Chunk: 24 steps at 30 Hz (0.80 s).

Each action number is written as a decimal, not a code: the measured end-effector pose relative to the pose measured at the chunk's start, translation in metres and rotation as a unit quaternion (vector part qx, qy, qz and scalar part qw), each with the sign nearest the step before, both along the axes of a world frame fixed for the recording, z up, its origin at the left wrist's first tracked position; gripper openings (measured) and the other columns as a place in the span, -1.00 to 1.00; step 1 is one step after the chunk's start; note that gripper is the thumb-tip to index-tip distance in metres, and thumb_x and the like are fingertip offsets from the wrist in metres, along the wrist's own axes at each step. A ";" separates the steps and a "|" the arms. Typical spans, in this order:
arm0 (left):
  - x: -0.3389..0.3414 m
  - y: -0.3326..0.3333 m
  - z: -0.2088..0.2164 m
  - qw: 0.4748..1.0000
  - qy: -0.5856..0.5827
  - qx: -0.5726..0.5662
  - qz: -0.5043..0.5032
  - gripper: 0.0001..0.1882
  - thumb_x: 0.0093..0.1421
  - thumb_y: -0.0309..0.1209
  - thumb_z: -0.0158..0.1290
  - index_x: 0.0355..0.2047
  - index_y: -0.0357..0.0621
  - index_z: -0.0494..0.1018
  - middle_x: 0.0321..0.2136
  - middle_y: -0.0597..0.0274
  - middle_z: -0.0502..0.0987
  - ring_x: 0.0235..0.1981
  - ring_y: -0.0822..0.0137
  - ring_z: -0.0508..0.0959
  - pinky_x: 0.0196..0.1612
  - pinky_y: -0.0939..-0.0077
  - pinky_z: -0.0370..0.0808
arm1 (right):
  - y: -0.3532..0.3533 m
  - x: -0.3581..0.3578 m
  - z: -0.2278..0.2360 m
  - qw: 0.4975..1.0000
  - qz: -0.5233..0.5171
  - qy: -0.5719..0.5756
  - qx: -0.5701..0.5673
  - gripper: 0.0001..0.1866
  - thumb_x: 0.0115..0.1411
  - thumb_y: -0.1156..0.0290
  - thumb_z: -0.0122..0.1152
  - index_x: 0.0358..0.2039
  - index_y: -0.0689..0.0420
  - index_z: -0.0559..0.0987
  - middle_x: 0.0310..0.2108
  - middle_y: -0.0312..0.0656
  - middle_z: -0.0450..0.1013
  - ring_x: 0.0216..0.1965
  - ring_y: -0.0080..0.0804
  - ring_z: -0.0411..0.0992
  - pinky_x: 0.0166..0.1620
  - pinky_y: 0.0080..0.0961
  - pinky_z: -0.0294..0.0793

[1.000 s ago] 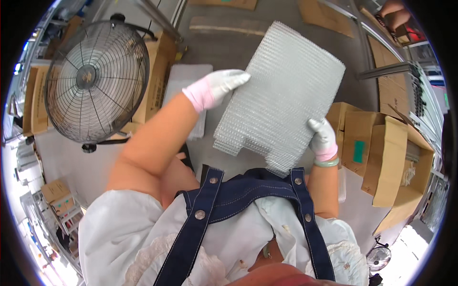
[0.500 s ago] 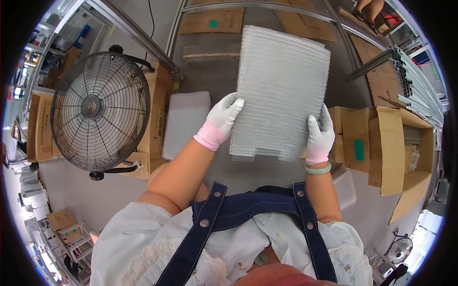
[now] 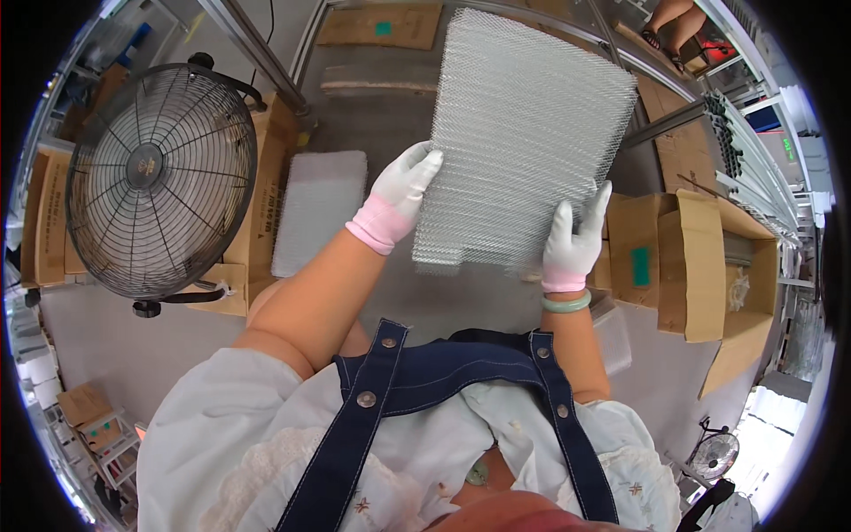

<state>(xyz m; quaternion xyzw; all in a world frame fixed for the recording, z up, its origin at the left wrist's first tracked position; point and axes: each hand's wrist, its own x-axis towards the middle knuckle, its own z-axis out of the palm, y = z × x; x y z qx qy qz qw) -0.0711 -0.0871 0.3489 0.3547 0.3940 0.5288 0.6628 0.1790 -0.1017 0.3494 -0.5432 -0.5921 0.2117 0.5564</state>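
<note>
My two hands hold up silvery expanded-metal mesh sheets [image 3: 527, 133], several of them stacked face to face with ragged lower edges. Wearing a white glove with a pink cuff, my left hand [image 3: 403, 188] pinches the left edge, thumb over the front. My right hand [image 3: 576, 232], gloved the same way, grips the lower right edge with its thumb on the front face; the fingers reach round the side and are partly hidden. Left of my left forearm, another pale mesh stack [image 3: 321, 213] lies low down.
A large black floor fan [image 3: 160, 177] stands at the left by a cardboard box [image 3: 273, 168]. At the right are an open carton [image 3: 709, 266] and metal profiles [image 3: 758, 173]. Flat cardboard [image 3: 381, 25] lies at the far side. Another person's legs [image 3: 678, 27] show at the upper right.
The mesh sheets have tilted and risen in the view, their top right corner swinging outward. Both hands moved with them, keeping hold. The surroundings have shifted left in the picture.
</note>
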 end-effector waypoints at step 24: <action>-0.031 0.007 -0.002 0.982 0.164 0.066 0.067 -0.54 0.35 -0.39 -0.02 0.20 -0.36 0.31 0.01 0.13 0.54 0.02 0.39 0.50 0.13 0.48 0.40 | 0.010 0.047 0.019 0.918 0.234 0.299 -0.116 -0.81 0.33 0.54 0.11 -0.05 0.17 0.50 -0.08 -0.16 0.52 0.00 -0.33 0.49 0.10 -0.31 0.49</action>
